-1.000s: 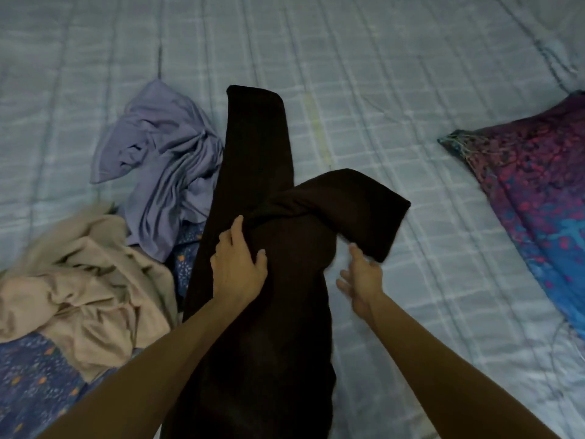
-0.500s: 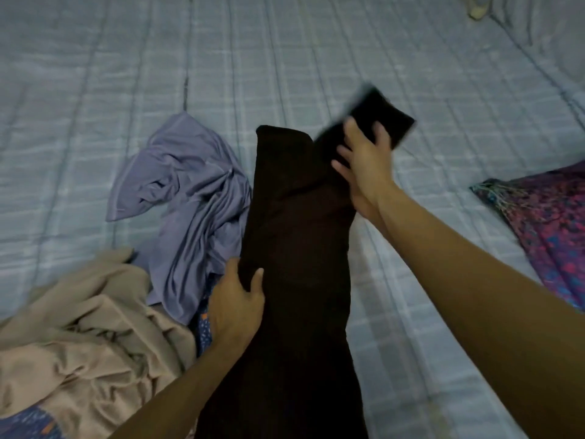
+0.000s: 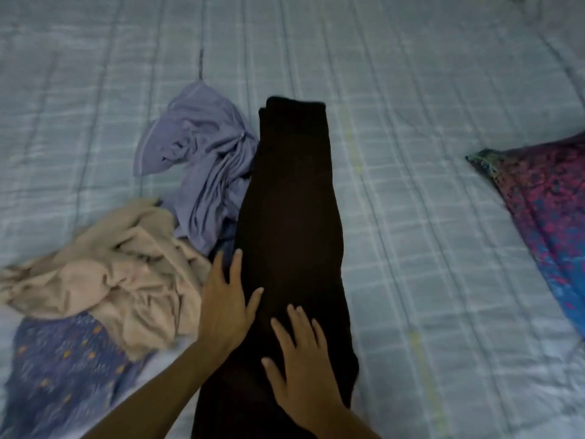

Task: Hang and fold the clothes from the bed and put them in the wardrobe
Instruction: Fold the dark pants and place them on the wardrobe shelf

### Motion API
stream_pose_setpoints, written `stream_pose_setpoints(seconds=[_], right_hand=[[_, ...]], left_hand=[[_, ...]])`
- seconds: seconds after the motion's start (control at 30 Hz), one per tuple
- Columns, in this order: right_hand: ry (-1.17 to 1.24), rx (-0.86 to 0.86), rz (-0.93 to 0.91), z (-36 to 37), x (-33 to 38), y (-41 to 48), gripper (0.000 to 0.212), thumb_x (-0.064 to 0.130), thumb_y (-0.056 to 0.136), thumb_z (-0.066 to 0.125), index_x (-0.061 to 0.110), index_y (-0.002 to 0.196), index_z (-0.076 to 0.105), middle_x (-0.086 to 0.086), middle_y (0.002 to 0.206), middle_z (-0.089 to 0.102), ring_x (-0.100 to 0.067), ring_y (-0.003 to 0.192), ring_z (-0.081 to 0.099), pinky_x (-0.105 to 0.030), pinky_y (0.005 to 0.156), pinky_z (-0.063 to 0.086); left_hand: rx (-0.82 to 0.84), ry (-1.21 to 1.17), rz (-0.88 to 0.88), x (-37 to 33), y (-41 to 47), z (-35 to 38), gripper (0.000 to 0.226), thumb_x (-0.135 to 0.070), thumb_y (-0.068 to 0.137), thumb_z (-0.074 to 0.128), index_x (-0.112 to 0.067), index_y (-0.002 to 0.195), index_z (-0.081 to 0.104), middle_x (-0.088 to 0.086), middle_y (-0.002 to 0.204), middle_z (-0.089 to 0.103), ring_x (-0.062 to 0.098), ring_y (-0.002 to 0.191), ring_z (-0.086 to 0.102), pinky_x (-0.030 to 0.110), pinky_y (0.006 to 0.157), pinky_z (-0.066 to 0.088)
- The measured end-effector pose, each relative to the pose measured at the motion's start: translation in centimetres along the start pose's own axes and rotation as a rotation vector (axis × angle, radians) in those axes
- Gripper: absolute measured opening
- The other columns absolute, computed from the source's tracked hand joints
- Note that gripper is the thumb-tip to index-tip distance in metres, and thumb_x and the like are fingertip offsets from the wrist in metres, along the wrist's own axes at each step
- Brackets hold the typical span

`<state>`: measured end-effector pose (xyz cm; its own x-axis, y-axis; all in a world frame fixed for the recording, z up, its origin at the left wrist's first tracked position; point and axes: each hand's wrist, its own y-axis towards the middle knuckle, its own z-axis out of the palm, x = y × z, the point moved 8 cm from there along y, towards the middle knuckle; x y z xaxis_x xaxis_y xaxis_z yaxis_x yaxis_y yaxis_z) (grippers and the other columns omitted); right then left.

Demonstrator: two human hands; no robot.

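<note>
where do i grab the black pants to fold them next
Probably the far end of the black pants: they lie as one long narrow strip running away from you, legs stacked. Reach over from the near side and pinch both far corners from above, clear of the lilac top beside them.

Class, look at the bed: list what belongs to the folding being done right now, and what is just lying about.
In hand: black garment, left hand, right hand, both resting flat on it.

Lying about: lilac garment, beige garment, blue patterned cloth, pink-and-blue cloth.
</note>
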<state>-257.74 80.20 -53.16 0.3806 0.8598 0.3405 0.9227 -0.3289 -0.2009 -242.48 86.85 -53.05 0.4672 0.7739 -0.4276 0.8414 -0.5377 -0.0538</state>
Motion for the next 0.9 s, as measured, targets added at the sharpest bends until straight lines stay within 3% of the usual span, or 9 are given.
stream_pose_setpoints(seconds=[0.13, 0.2, 0.27, 0.4, 0.5, 0.6, 0.77, 0.83, 0.9], right_hand=[[-0.066, 0.162, 0.074, 6.1, 0.6, -8.1, 0.065, 0.054, 0.085, 0.042, 0.019, 0.14, 0.042, -0.013, 0.15, 0.034, -0.031, 0.138, 0.029, -0.047, 0.111, 0.009], [-0.089, 0.192, -0.002, 8.2, 0.6, -9.9, 0.066, 0.053, 0.088, 0.041, 0.02, 0.145, 0.035, -0.011, 0.153, 0.026, -0.029, 0.141, 0.026, -0.046, 0.114, 0.007], [-0.072, 0.18, -0.039, 8.8, 0.2, -9.8, 0.066, 0.053, 0.09, 0.038, 0.021, 0.147, 0.029, -0.012, 0.155, 0.02, -0.028, 0.144, 0.017, -0.048, 0.118, 0.01], [-0.017, 0.162, -0.069, 7.0, 0.6, -11.3, 0.067, 0.05, 0.091, 0.035, 0.02, 0.15, 0.021, -0.014, 0.157, 0.003, -0.028, 0.146, 0.001, -0.048, 0.118, 0.007], [0.012, 0.152, -0.1, 7.4, 1.5, -18.0, 0.064, 0.053, 0.092, 0.038, 0.024, 0.148, 0.027, -0.013, 0.158, 0.013, -0.031, 0.145, 0.013, -0.05, 0.116, 0.007], [-0.025, 0.181, -0.044, 10.6, 1.8, -23.2, 0.062, 0.056, 0.094, 0.036, 0.029, 0.149, 0.026, -0.014, 0.155, 0.022, -0.034, 0.143, 0.022, -0.049, 0.112, 0.01], [-0.068, 0.195, 0.029, 11.3, 2.7, -23.0, 0.061, 0.053, 0.094, 0.025, 0.029, 0.15, 0.019, -0.018, 0.157, 0.012, -0.036, 0.145, 0.01, -0.048, 0.116, 0.002], [0.004, 0.181, 0.006, 10.2, 3.2, -24.6, 0.058, 0.049, 0.096, 0.026, 0.024, 0.149, 0.027, -0.018, 0.157, 0.012, -0.035, 0.145, 0.012, -0.05, 0.116, 0.007], [0.058, 0.087, -0.071, 8.6, 4.4, -27.7, 0.054, 0.045, 0.096, 0.037, 0.017, 0.142, 0.041, -0.019, 0.153, 0.025, -0.033, 0.142, 0.023, -0.055, 0.115, 0.018]], left_hand=[[0.175, 0.243, 0.443, -1.5, -11.9, 4.0, 0.055, -0.033, 0.094, 0.035, -0.016, 0.146, 0.029, 0.016, 0.154, 0.025, 0.032, 0.14, 0.025, 0.054, 0.108, 0.025], [0.293, 0.298, 0.436, 0.6, -17.9, 6.4, 0.052, -0.039, 0.1, 0.022, -0.016, 0.147, 0.027, 0.011, 0.155, 0.021, 0.028, 0.142, 0.025, 0.051, 0.11, 0.022], [0.354, 0.341, 0.303, 2.5, -21.4, 7.1, 0.056, -0.043, 0.101, 0.012, -0.015, 0.147, 0.026, 0.009, 0.155, 0.025, 0.026, 0.144, 0.019, 0.049, 0.112, 0.018], [0.386, 0.405, 0.176, 2.4, -24.0, 5.5, 0.06, -0.044, 0.1, 0.016, -0.011, 0.147, 0.027, 0.014, 0.153, 0.026, 0.031, 0.142, 0.019, 0.051, 0.111, 0.018], [0.416, 0.359, 0.337, 1.4, -28.7, 5.0, 0.06, -0.044, 0.098, 0.025, -0.012, 0.148, 0.027, 0.014, 0.154, 0.023, 0.03, 0.143, 0.018, 0.051, 0.111, 0.019], [0.465, 0.352, 0.383, 3.4, -34.1, 5.4, 0.056, -0.045, 0.1, 0.018, -0.017, 0.148, 0.026, 0.011, 0.154, 0.024, 0.027, 0.143, 0.02, 0.05, 0.112, 0.018], [0.441, 0.415, 0.337, 4.1, -34.5, 5.2, 0.061, -0.043, 0.101, 0.006, -0.011, 0.144, 0.035, 0.016, 0.15, 0.034, 0.029, 0.141, 0.023, 0.052, 0.112, 0.018], [0.456, 0.375, 0.485, 2.8, -36.4, 4.5, 0.061, -0.048, 0.101, 0.014, -0.01, 0.143, 0.037, 0.019, 0.149, 0.034, 0.032, 0.14, 0.026, 0.051, 0.112, 0.018], [0.46, 0.313, 0.698, 1.6, -40.6, 3.4, 0.067, -0.059, 0.097, 0.024, -0.015, 0.145, 0.033, 0.019, 0.15, 0.029, 0.032, 0.141, 0.024, 0.052, 0.112, 0.017]])
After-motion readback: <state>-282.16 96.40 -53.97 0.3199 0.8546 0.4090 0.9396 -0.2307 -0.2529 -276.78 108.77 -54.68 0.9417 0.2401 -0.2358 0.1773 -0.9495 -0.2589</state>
